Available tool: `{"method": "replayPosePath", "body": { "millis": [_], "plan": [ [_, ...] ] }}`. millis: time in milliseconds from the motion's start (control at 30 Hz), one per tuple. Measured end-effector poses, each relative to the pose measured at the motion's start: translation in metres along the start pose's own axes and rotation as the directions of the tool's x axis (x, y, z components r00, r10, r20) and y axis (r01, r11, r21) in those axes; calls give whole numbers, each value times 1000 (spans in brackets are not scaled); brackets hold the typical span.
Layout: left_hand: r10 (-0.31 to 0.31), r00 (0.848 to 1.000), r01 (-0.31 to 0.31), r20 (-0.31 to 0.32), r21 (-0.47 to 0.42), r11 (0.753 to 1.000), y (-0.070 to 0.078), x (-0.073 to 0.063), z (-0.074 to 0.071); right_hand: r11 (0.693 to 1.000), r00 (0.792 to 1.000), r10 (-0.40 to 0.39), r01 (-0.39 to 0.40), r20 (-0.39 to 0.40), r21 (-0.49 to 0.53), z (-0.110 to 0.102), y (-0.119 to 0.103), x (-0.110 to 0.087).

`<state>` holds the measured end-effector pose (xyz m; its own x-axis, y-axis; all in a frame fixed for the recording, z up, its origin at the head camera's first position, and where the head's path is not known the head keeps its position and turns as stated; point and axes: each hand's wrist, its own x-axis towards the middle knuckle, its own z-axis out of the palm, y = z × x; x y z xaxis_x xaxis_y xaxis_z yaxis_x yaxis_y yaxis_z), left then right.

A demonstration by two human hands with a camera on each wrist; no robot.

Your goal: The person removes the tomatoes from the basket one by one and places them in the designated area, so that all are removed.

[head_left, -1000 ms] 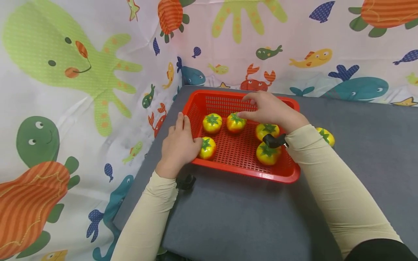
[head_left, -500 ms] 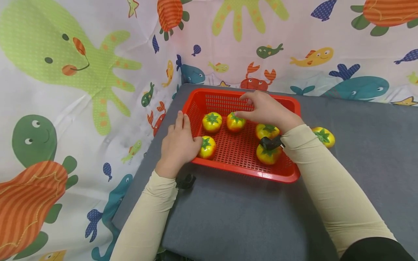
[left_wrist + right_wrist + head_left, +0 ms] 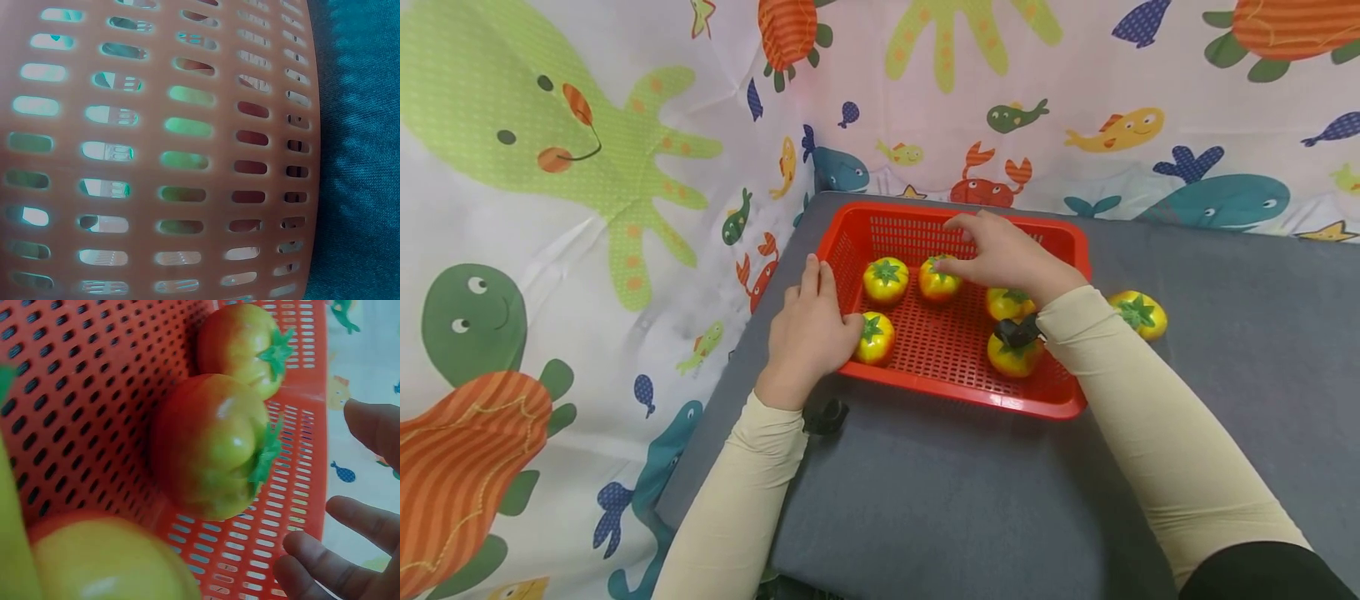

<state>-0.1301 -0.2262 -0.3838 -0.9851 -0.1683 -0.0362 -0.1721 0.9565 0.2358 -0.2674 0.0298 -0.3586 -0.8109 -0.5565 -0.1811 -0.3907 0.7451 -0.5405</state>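
Note:
A red plastic basket (image 3: pixel 940 367) with slotted walls holds several yellow-red toy tomatoes with green star-shaped tops. My left hand (image 3: pixel 811 337) rests against the basket's left side, fingers straight along the wall and thumb over the rim by the front-left tomato (image 3: pixel 875 338). Above the basket, my right hand (image 3: pixel 1000 254) is spread over the back-middle tomato (image 3: pixel 938 280); in the right wrist view its fingers (image 3: pixel 359 515) stand apart from the tomatoes. Another tomato (image 3: pixel 885 281) sits at the back left. At the basket's right, two more (image 3: pixel 1009 305) are partly hidden by my right wrist.
One tomato (image 3: pixel 1138 314) lies outside the basket on the grey tabletop (image 3: pixel 1225 358), partly behind my right sleeve. A curtain (image 3: pixel 1075 83) printed with sea animals hangs at the back and left. In the left wrist view the slotted basket wall (image 3: pixel 144 175) fills most of the picture.
My right hand has drifted slightly left over the back-middle tomato. The left hand, basket and tomatoes look unchanged apart from a small camera shift.

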Motion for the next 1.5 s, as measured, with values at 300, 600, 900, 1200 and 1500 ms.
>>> {"method": "replayPosePath", "body": {
  "millis": [300, 600, 900, 1200, 1500],
  "plan": [
    [1, 1000, -1, 7, 3, 1000, 1, 0, 0, 999, 1000, -11, 12, 9, -46, 10, 2, 5],
    [-5, 1000, 5, 5, 12, 1000, 1, 0, 0, 998, 1000, -7, 7, 1, -57, 15, 6, 10],
    [-1, 1000, 1, 1, 8, 1000, 0, 0, 1, 997, 999, -8, 11, 36, -73, 16, 7, 10],
    [-1, 1000, 1, 1, 8, 1000, 1, 0, 0, 996, 998, -5, 11, 70, -86, 17, 8, 12],
    [-7, 1000, 7, 6, 1, 1000, 2, -1, -1, 996, 995, -6, 14, 97, -90, 22, 10, 12]
  ]
}}
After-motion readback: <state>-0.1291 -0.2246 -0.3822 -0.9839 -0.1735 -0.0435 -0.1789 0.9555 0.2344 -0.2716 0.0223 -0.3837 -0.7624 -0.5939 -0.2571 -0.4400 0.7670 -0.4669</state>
